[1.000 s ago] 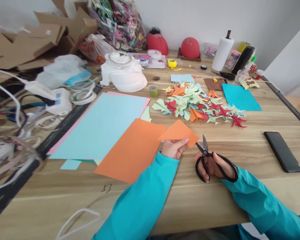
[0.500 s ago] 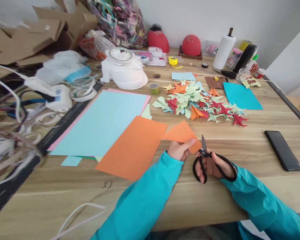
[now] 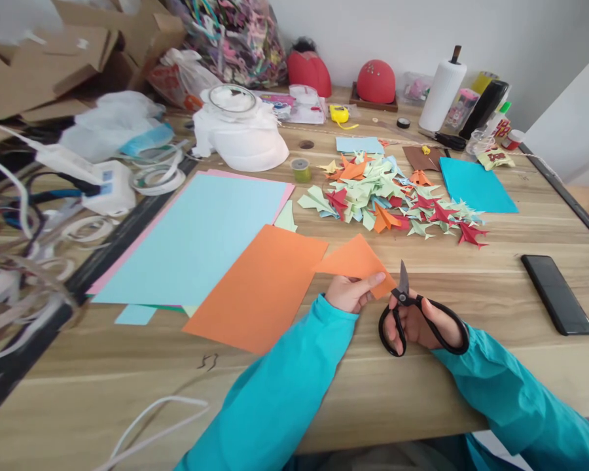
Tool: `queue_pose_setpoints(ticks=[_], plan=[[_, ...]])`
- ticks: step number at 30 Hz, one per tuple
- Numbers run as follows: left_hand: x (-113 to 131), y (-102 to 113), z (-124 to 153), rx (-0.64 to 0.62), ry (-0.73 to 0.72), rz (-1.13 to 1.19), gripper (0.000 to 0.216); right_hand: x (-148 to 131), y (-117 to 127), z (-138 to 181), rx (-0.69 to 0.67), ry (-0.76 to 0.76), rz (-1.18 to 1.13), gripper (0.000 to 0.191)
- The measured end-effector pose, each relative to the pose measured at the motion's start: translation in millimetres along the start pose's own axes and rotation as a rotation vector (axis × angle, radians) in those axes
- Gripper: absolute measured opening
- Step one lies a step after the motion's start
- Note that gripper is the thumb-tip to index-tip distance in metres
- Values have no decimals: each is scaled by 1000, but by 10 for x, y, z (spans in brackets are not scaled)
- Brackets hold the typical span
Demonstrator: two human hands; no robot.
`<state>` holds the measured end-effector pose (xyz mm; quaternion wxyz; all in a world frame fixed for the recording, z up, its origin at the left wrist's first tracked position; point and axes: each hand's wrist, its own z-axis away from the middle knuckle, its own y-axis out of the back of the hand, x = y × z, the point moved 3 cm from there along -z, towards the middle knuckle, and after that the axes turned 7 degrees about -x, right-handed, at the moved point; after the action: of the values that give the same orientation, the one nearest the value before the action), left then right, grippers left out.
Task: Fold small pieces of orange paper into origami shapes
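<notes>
My left hand (image 3: 349, 294) pinches a folded piece of orange paper (image 3: 354, 258), thumb on top, near its right corner. Black-handled scissors (image 3: 401, 298) are in my right hand (image 3: 425, 322), fingers through the loops. Their blades are parted at the paper's right edge; one blade points up, and the other is hidden by the paper. A larger orange sheet (image 3: 260, 288) lies left of my left hand, partly over a light blue sheet (image 3: 191, 235). Beyond my hands lies a pile of small folded paper shapes (image 3: 373, 190) in green, red and orange.
A black phone (image 3: 557, 294) lies at the right. Turquoise paper (image 3: 478, 185) rests behind the pile's right side. A spool (image 3: 301, 171) and a white cloth bundle (image 3: 250, 140) stand at the back. Cables and white rolls (image 3: 160, 173) crowd the left edge; a white cord (image 3: 161, 400) lies in front.
The scissors have shifted slightly right and up relative to the paper. My left hand keeps its hold on the orange paper. The whole view has moved a little.
</notes>
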<state>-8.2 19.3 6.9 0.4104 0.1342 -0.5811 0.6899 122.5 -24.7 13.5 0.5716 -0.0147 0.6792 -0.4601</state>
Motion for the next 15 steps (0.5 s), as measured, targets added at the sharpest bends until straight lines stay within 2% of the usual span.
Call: queue_pose_setpoints(ticks=[7,15], plan=[[6,19,-17,-120,59,-99,29,-25,17,4,-20,20,-1,54],[4,35,-41,-86,47,-153,35,-38,19,-39,68,-10,15,67]])
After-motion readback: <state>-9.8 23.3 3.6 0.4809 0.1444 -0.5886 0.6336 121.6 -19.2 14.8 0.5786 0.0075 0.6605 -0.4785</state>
